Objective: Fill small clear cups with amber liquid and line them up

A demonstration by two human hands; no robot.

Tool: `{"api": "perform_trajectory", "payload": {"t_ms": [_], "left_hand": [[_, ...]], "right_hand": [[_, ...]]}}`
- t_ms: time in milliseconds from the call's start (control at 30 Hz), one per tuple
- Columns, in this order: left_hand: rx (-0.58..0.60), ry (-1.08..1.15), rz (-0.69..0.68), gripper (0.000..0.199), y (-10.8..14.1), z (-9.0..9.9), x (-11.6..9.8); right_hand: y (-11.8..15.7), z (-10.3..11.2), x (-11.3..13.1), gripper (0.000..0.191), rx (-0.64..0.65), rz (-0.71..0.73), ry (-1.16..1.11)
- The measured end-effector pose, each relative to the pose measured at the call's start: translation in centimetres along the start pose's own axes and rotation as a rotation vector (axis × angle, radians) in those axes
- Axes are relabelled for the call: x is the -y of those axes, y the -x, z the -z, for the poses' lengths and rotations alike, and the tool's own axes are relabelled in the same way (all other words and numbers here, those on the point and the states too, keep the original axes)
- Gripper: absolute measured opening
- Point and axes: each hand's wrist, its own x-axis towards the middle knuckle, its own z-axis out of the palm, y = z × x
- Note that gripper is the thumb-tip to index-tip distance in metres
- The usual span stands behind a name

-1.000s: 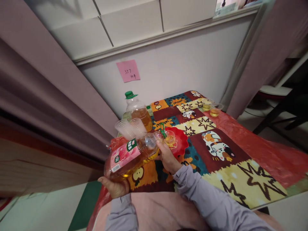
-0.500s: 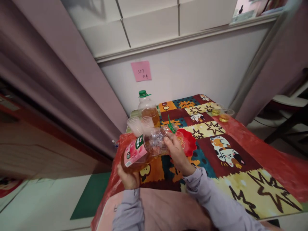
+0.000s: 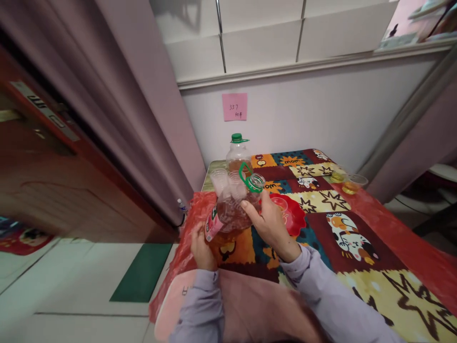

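Both bare hands were on one large clear plastic bottle with a pink label and a green neck ring with a loop [image 3: 233, 215], held over the near left part of the table [image 3: 212, 168]. The bottle was tilted, its open mouth raised toward the right and its base low on the left. The right hand [image 3: 273, 226] gripped it just below the neck, thumb on the near face, other fingers partly hidden. The left hand [image 3: 203, 247] gripped the lower end, its fingers partly covered by the bottle.

Just right of the right hand: a red plastic dish with a scalloped rim [image 3: 302, 220], containing a clear plastic cup [image 3: 280, 205]; cup contents unclear. Immediately beyond the held bottle: two stacks of clear plastic cups [image 3: 218, 179], and behind them a second clear bottle with a green cap [image 3: 237, 153], upright, amber liquid inside. Far right: two clear cups of yellow liquid [image 3: 350, 186], side by side. A multicoloured cat-and-star patterned mat [image 3: 378, 286] lay over a red plastic sheet [image 3: 417, 252]. A pink paper note [image 3: 234, 107] was fixed to the far wall.
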Motion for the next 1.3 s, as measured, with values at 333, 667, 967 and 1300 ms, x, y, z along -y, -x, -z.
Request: {"api": "perform_trajectory", "payload": {"t_ms": [333,667,967,1300], "left_hand": [[0.588,-0.799,-0.673,0.120,-3.0,-6.4,-11.1],[0.749,-0.807,-0.573,0.064,-3.1,-10.4,-13.0],[0.701,-0.807,-0.428,0.068,-3.6,-8.9,-13.5],[0.700,-0.837,-0.466,0.069,-3.9,-8.5,-13.3]], "right_hand": [[0.6,-0.5,1.2,0.040,0.011,0.060,0.094],[0.7,-0.7,-1.9,0.065,0.228,-0.034,-0.471],[-1.3,8.9,-11.9,0.059,-0.113,-0.155,-0.012],[-1.4,7.2,-14.8,0.078,0.109,-0.098,0.423]]}}
